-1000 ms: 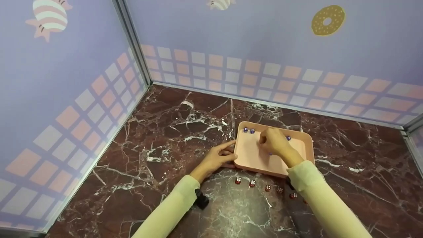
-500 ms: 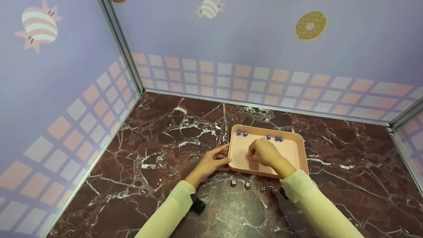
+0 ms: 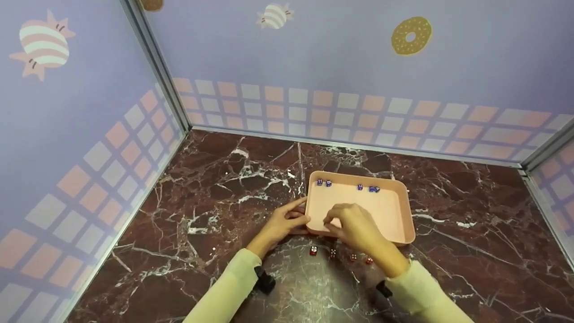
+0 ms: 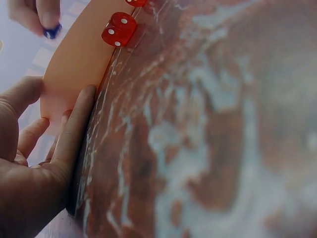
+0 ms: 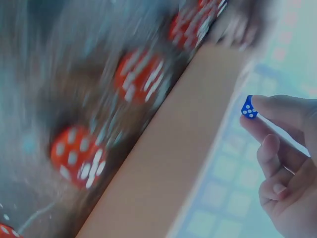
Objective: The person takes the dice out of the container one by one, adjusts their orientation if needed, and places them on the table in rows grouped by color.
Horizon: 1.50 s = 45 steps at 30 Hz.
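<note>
A small blue die [image 5: 249, 107] with white dots is pinched between thumb and forefinger of my right hand [image 3: 356, 226]. In the left wrist view this hand is above the tray's wall, with the die below its fingertips. The pink tray [image 3: 406, 215] lies on the table; more blue dice [image 3: 360, 187] sit inside along its far side. My left hand [image 3: 279, 226] rests at the tray's left side, its extended fingers touching the outer wall. Several red dice [image 3: 313, 250] stand in a row on the table before the tray's near side.
The dark red marbled table [image 3: 215, 188] has white veins. Lilac panels [image 3: 291, 58] with checkered borders stand along its back, left and right. Black wrist straps or mounts [image 3: 265, 280] are at both cuffs.
My right hand has moved from the tray's middle toward its near left part and now has the blue die above the rim. The left hand stays at the tray. The head view has shifted slightly.
</note>
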Motion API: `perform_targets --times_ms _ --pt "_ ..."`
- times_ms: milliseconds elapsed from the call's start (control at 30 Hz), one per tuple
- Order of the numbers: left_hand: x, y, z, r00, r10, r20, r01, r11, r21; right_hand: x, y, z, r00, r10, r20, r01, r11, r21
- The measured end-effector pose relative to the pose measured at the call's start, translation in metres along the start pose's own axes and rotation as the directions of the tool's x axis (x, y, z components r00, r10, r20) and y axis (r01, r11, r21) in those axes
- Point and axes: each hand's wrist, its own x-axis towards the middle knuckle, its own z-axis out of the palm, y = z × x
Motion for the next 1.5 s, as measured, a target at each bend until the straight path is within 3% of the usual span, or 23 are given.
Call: perform_targets --times_ms 300,467,667,933,1100,1300,1400,1500 --pt "0.002 0.002 0.002 0.999 -0.003 0.034 0.004 1.0 -0.012 -0.026 -0.03 0.003 0.98 -0.116 0.159 0.094 0.986 0.139" --pt "0.002 0.001 0.0 1.0 -0.004 0.02 0.004 1.0 -0.007 -0.035 -0.041 0.021 0.954 -0.177 0.243 0.164 0.984 0.072" --pt "0.001 0.003 0.001 1.0 -0.009 0.009 0.008 1.0 0.009 -0.042 -0.044 0.037 0.944 -0.214 0.251 0.232 0.972 -0.044" --pt "0.0 0.003 0.0 1.0 -0.002 0.001 0.002 1.0 0.027 -0.043 -0.046 0.041 0.947 -0.199 0.25 0.208 0.978 -0.008" --pt "-0.002 0.0 -0.004 1.0 -0.007 -0.003 0.007 1.0 0.025 -0.041 -0.047 0.038 0.945 -0.187 0.267 0.173 0.982 0.073" --pt "-0.003 0.003 -0.002 1.0 -0.01 0.002 0.01 1.0 -0.004 -0.031 -0.034 0.018 0.973 -0.174 0.152 0.152 0.977 0.15" --pt "-0.003 0.004 0.0 1.0 -0.011 -0.003 0.011 1.0 -0.002 -0.026 -0.024 0.007 0.988 -0.117 0.099 0.104 0.986 0.128" --pt "-0.002 0.004 0.002 1.0 -0.009 -0.012 0.009 1.0 0.004 -0.02 -0.011 -0.005 0.998 0.001 0.067 -0.007 0.996 0.093"
